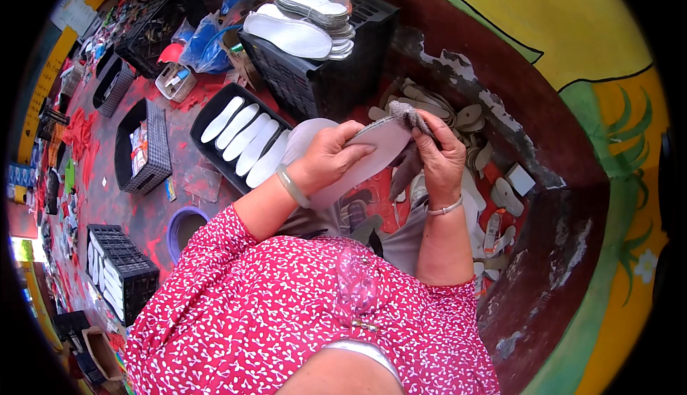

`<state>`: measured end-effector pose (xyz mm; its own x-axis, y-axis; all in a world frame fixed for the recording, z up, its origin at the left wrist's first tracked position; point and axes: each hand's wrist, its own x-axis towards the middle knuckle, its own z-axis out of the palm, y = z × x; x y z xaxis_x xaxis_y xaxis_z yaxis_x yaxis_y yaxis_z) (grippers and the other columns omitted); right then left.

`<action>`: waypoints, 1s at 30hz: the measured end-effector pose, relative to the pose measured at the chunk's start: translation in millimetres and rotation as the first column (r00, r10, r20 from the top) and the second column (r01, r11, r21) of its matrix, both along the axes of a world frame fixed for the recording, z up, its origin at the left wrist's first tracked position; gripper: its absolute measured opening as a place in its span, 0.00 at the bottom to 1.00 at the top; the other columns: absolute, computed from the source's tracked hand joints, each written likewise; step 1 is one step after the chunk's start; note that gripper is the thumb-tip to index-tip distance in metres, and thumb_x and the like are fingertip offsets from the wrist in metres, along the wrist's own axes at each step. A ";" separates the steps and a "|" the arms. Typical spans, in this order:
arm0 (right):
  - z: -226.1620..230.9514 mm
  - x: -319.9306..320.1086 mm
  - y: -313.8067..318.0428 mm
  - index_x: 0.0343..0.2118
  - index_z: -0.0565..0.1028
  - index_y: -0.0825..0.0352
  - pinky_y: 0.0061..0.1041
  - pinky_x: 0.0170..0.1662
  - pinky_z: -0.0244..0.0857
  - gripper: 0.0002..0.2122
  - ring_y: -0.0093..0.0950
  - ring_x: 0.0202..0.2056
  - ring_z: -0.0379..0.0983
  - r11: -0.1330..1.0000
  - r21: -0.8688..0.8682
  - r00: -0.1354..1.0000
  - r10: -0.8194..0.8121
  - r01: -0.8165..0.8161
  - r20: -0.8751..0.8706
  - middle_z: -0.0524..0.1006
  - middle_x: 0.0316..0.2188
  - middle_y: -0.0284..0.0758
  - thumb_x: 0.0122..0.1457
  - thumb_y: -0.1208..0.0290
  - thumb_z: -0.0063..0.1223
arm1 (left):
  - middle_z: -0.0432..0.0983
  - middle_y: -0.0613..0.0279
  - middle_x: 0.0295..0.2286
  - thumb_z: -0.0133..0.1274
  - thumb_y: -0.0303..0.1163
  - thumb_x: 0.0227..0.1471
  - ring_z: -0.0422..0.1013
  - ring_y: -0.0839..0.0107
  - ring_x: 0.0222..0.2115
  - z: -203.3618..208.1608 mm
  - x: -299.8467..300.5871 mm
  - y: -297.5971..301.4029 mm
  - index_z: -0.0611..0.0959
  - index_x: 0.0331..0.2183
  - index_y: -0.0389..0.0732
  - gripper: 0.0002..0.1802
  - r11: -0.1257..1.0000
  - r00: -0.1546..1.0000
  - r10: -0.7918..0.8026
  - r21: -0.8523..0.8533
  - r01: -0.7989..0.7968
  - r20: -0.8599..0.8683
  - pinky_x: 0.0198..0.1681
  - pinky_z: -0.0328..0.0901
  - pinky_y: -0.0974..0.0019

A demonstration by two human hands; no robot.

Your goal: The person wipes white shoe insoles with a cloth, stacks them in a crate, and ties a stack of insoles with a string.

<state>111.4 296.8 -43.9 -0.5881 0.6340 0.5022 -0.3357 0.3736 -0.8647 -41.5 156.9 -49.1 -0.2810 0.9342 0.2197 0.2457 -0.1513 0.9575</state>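
Observation:
My left hand [330,156] is closed on a pale shoe insole [379,150], thumb on top, holding it tilted above my lap. At the insole's far end, my right hand [441,153] pinches a crumpled grey cloth [410,117] against its edge. Part of the cloth hangs below the fingers. To the left of the insole, a black tray [204,132] holds several white insoles [245,136] laid in a row. A stack of white insoles [304,23] lies on an upturned black crate [315,73] beyond my hands.
Loose insoles [469,117] are heaped on the floor along the peeling wall [580,237] at my right. Left of me stand a checked basket [159,157], a purple-rimmed bucket [174,241] and a black crate of insoles [136,275]. Blue plastic bags [204,46] lie farther off.

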 end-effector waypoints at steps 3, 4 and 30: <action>-8.3 0.7 1.5 0.43 0.75 0.71 0.20 0.47 0.63 0.13 0.22 0.42 0.71 0.999 -0.038 1.000 0.002 -0.003 -0.020 0.76 0.39 0.34 0.53 0.83 0.53 | 0.75 0.67 0.31 0.52 0.25 0.53 0.70 0.82 0.29 -11.5 0.5 1.5 0.77 0.38 0.35 0.09 0.996 0.973 0.017 0.077 -0.036 0.228 0.32 0.65 0.76; -12.1 1.7 2.1 0.43 0.75 0.72 0.19 0.47 0.63 0.12 0.22 0.41 0.71 0.997 -0.072 1.000 -0.005 0.004 -0.011 0.76 0.39 0.34 0.54 0.82 0.53 | 0.75 0.67 0.31 0.52 0.25 0.53 0.70 0.82 0.30 -14.4 0.2 2.5 0.76 0.38 0.36 0.09 0.995 0.930 0.034 0.078 -0.067 0.366 0.32 0.66 0.76; -7.9 -22.9 -46.1 0.38 0.76 0.66 0.21 0.37 0.66 0.12 0.29 0.36 0.71 0.967 0.254 0.998 -0.045 0.031 0.050 0.72 0.36 0.38 0.49 0.83 0.55 | 0.76 0.62 0.31 0.51 0.29 0.55 0.73 0.76 0.28 6.8 -9.8 11.0 0.74 0.40 0.36 0.11 0.967 0.611 0.125 0.040 -0.250 0.782 0.30 0.70 0.72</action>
<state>88.5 250.7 -51.8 -0.5969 0.5131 0.6168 -0.2715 0.5943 -0.7571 -51.3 167.9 -42.4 -0.5703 0.8202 -0.0454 -0.5316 -0.3264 0.7815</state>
